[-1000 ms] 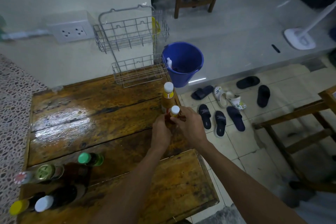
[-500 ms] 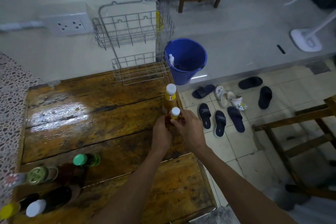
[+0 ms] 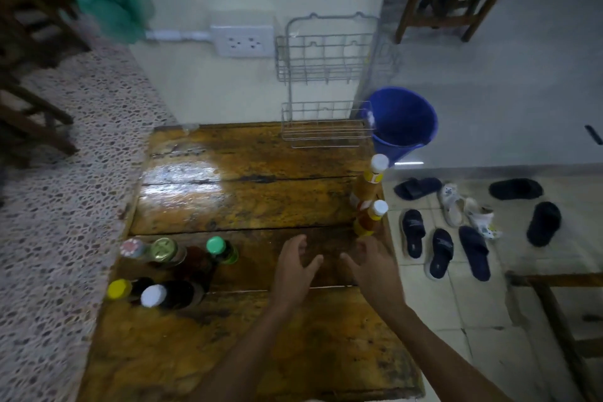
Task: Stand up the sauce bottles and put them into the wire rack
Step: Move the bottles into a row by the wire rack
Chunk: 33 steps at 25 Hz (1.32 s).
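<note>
At the tabletop's [image 3: 261,199] left edge five sauce bottles lie on their sides — caps red-and-white [image 3: 131,247], gold [image 3: 162,249], green [image 3: 215,245], yellow [image 3: 118,288] and white [image 3: 152,296]. Mid-table, the left hand [image 3: 291,268] and right hand [image 3: 372,266] hover, fingers spread and holding nothing. Two orange bottles [image 3: 368,217] stand at the right edge; the wire rack [image 3: 326,127] at the wall holds none. Standing-up seems half done — next, likely reach left and right a lying bottle.

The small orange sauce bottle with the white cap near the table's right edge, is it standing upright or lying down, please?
Upright: the small orange sauce bottle stands on the wooden table, white cap on top, with neither hand touching it.
</note>
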### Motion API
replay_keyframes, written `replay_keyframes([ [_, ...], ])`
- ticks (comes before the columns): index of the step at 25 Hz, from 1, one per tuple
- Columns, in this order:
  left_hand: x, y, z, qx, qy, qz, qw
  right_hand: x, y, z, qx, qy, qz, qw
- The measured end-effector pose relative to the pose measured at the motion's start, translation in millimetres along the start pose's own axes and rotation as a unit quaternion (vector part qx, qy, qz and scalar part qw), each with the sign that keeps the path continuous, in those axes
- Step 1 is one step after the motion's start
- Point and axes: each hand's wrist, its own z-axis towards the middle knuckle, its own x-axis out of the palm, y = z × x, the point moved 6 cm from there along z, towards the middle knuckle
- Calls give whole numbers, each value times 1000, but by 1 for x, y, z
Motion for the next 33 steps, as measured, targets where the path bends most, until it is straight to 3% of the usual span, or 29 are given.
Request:
replay_keyframes([
  [4,-59,58,-39,-68,-111,-50,990,53,103,-2,-163,83,-39,982],
  [9,-95,88,-52,-98,-159,-57,981,113,224,-12,-371,140,-145,907],
  [12,-103,91,-45,-93,-136,-74,984,144,245,-11,-424,164,-251,855],
  [15,-106,88,-39,-103,-128,-82,983,139,237,-13,-463,146,-262,834],
  [17,-112,78,-33,-62,-153,-86,982,117,228,-21,-490,112,-240,831],
  [20,-117,39,-32,34,-138,-146,979,78,220,-25,-487,80,-217,842],
  [22,-105,15,-30,59,-67,-175,980,61,210,-19,-465,65,-233,852],
  [25,-83,4,-22,80,-26,-165,983,53,185,-11,-416,77,-282,861],
  [29,-54,5,-23,90,10,-72,993,31,160,-14,-298,42,-265,916],
  [33,-33,11,-32,80,6,24,996,21,137,-23,-189,54,-234,952],
])
